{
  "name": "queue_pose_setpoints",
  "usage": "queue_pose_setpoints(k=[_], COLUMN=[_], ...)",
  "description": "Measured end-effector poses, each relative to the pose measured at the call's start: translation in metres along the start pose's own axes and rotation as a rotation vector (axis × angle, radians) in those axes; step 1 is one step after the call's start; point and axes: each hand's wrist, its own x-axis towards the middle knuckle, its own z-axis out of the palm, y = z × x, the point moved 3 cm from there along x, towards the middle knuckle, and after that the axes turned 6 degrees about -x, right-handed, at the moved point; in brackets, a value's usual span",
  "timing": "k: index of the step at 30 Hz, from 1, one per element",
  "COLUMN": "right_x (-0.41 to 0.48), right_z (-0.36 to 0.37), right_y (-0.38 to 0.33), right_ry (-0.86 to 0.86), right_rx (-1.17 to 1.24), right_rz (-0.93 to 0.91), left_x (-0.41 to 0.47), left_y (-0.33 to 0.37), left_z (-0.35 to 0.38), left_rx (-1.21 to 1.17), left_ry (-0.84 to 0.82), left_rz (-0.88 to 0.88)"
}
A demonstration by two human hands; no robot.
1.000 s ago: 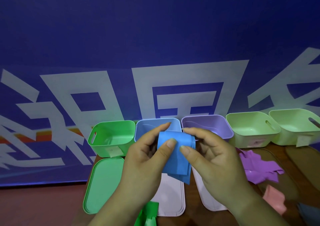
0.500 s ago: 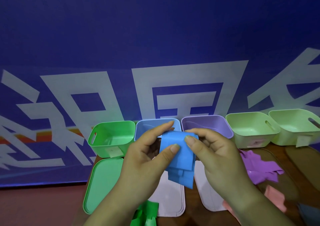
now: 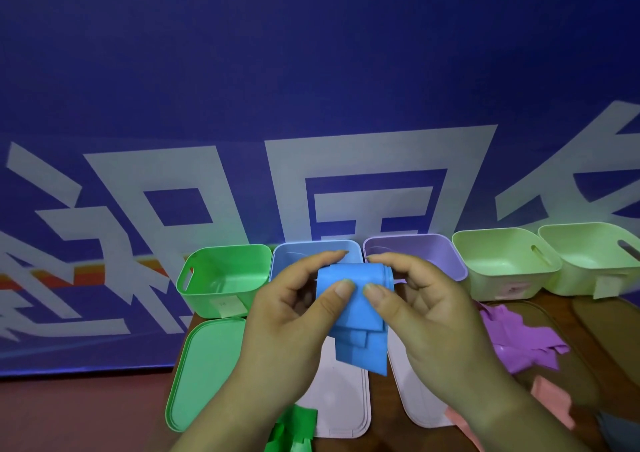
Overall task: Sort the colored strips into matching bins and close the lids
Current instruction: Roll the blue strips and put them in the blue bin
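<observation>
My left hand [image 3: 287, 316] and my right hand [image 3: 429, 316] together pinch a folded stack of blue strips [image 3: 356, 320], held in the air just in front of the blue bin [image 3: 313, 252]. A row of open bins stands at the table's back: a green bin [image 3: 221, 278], the blue one, a purple bin [image 3: 415, 254] and two light-green bins [image 3: 502, 264] [image 3: 588, 257]. Purple strips [image 3: 519, 344] lie in a pile on the right. Green strips [image 3: 292, 431] lie near the front edge. Pink strips [image 3: 550, 399] lie at the lower right.
A green lid [image 3: 204, 372] lies flat in front of the green bin. Two pale lids [image 3: 339, 403] [image 3: 419, 392] lie under my hands. Darker lids [image 3: 602, 327] rest on the right of the brown table. A blue banner wall stands directly behind the bins.
My thumbs have moved closer together on the blue stack, and the stack has been folded tighter and drawn slightly toward the blue bin. Nothing else has moved.
</observation>
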Motion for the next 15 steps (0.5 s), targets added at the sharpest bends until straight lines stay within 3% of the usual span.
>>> queue_pose_setpoints(k=[8, 15], right_x=[0.001, 0.012], right_z=[0.000, -0.004], right_y=[-0.004, -0.001], right_ry=[-0.010, 0.040], right_rx=[-0.016, -0.007], right_rz=[-0.048, -0.011], left_x=[0.003, 0.006], left_y=[0.001, 0.008], left_z=[-0.001, 0.001], left_rx=[-0.001, 0.002], left_ry=[0.045, -0.044], left_rz=[-0.057, -0.035])
